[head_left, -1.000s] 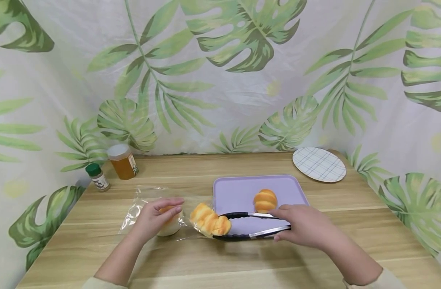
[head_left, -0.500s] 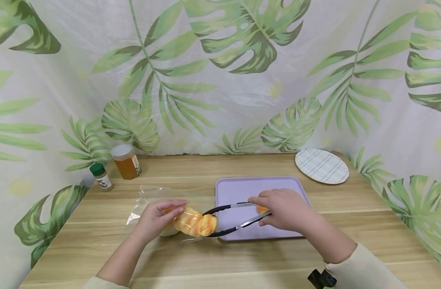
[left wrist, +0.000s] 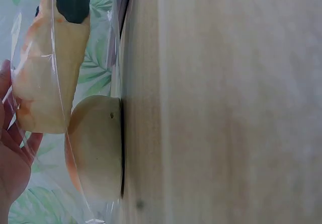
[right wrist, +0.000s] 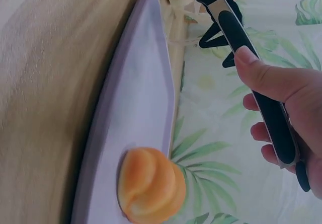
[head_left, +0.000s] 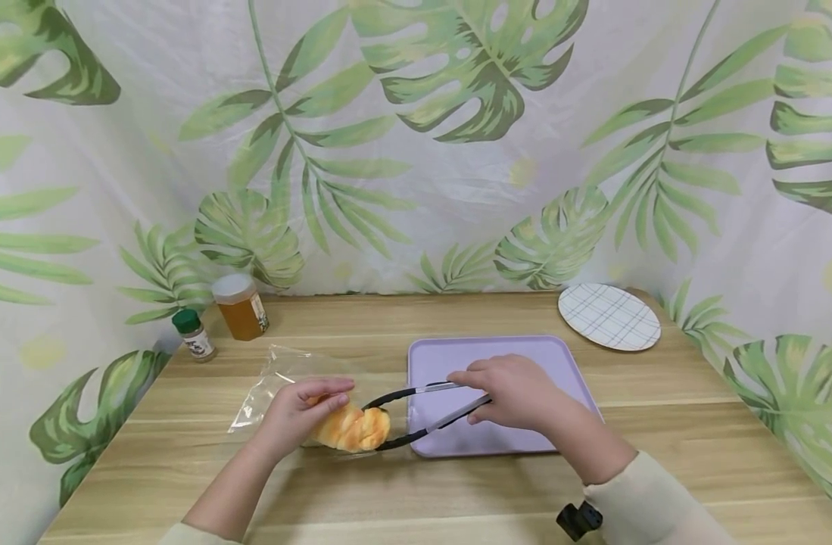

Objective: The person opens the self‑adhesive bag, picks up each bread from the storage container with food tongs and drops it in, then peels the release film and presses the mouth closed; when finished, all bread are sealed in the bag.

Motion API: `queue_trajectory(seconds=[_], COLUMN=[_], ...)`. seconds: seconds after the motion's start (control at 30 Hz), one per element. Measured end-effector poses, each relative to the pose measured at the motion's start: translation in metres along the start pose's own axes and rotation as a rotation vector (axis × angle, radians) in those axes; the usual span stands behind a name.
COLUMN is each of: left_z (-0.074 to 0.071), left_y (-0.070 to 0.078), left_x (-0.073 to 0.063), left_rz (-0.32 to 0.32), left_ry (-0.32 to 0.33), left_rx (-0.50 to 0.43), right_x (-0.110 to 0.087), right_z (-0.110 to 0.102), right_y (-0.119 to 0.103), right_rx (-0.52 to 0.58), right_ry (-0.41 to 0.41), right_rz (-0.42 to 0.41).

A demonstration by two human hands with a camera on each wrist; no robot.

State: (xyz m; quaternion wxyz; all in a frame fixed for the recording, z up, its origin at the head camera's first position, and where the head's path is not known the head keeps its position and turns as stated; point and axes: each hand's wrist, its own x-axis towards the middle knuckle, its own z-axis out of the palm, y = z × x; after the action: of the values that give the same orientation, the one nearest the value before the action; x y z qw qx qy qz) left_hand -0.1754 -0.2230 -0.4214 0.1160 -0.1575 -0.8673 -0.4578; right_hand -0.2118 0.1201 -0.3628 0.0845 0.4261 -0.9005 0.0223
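Observation:
My left hand (head_left: 300, 412) grips the mouth of a clear plastic bag (head_left: 272, 375), thumb and fingers at its edge. My right hand (head_left: 518, 390) holds black-and-silver tongs (head_left: 459, 413) by the handles. Between the tongs' black tips is a long golden bread roll (head_left: 357, 431), overlapped by the clear film beside the left fingers. In the left wrist view this roll sits above a rounder pale bun (left wrist: 98, 153), which lies low in the bag at the table. The right wrist view shows another round bun (right wrist: 151, 183) on the purple tray (head_left: 484, 350); in the head view the right hand hides it.
At the back left stand a honey jar (head_left: 241, 310) and a green-capped spice bottle (head_left: 194, 337). A white checked plate (head_left: 609, 316) lies at the back right of the wooden table (head_left: 361, 318). Behind it hangs a leaf-patterned cloth (head_left: 416, 212).
The right hand has moved left with the tongs, carrying the bread roll from the tray's left edge into the bag beside the left hand. The left hand stays nearly in place.

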Motion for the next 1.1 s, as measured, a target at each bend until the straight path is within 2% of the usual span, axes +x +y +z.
queue_trajectory(seconds=[0.33,0.5,0.8,1.1], left_z=[0.0,0.0,-0.003,-0.005], left_y=[0.003,0.003,0.002,0.003], left_x=[-0.004,-0.005,-0.005,-0.006], left_rz=[0.029,0.046,0.034,0.027], left_ry=[0.006,0.022,0.019,0.049], left_rx=[-0.059,-0.062,-0.05,-0.045], right_x=[0.015,0.021,0.027,0.029], right_z=[0.009,0.014,0.013,0.012], right_y=[-0.011,-0.014,-0.023,-0.026], right_rx=[-0.073,-0.125,-0.263,-0.278], right_ry=[0.077,0.083,0.084,0.103], right_rz=[-0.044,-0.068,-0.087,-0.089])
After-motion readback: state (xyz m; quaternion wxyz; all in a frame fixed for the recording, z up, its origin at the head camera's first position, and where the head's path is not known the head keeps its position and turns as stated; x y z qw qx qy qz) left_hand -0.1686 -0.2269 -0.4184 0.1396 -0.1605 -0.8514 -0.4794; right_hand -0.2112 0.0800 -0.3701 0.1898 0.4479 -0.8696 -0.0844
